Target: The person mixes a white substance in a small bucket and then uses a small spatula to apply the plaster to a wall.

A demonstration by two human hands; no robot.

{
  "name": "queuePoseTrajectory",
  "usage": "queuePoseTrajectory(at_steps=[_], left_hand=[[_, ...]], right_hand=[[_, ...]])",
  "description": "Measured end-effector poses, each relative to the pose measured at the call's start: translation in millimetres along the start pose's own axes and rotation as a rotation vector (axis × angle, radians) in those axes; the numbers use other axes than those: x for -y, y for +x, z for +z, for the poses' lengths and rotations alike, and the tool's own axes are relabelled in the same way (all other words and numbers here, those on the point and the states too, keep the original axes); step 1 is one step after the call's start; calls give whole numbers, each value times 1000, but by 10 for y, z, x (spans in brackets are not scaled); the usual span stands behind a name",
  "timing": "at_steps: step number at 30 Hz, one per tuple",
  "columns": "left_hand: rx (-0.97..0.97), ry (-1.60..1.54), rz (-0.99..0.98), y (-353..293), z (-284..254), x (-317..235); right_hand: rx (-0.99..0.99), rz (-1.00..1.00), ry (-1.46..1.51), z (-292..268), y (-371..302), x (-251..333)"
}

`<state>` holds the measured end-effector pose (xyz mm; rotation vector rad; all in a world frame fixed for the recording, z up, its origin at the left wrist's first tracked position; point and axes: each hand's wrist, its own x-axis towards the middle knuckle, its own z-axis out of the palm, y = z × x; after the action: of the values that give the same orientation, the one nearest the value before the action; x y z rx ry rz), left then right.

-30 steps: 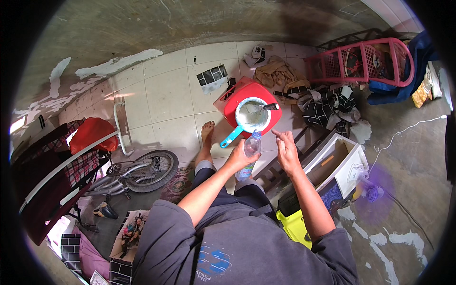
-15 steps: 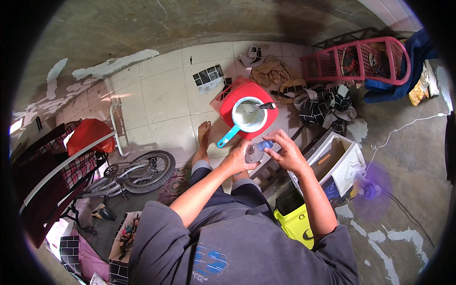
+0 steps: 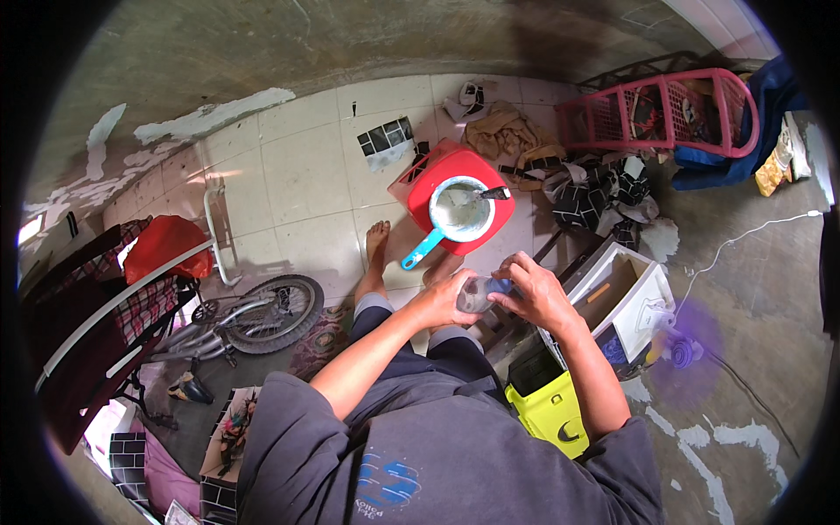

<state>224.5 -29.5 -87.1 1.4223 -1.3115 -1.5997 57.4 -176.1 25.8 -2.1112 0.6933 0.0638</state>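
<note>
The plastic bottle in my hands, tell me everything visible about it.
The bottle looks like clear plastic, with a blue cap at its right end. Your left hand grips its body; your right hand pinches the cap. It is held up on the near side of the red stool. Hands hide much of it.

Dark grey short-sleeved shirt [image 3: 499,446] (blue print [image 3: 388,483] on front), dark trousers [image 3: 457,353], light grey cuffs [image 3: 374,302], bare feet [image 3: 378,238].

Hands [image 3: 442,300] on clear bottle [image 3: 473,297], right fingers [image 3: 518,266] at blue cap [image 3: 500,286], turquoise-handled pot [image 3: 461,237] on red stool [image 3: 457,158]
</note>
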Motion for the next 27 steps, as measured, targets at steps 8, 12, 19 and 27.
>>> queuePoseTrajectory(at_steps=[8, 12, 19, 27], left_hand=[[-26, 66, 49, 57, 50, 13], [-63, 117, 84, 135, 192, -60], [-76, 134, 60, 218, 275, 16], [-166, 294, 159, 237, 367, 124]], right_hand=[[44, 216, -70, -50, -93, 59], [26, 425, -344, 75, -109, 37], [-30, 299, -124, 127, -237, 37], [7, 552, -183, 270, -309, -22]])
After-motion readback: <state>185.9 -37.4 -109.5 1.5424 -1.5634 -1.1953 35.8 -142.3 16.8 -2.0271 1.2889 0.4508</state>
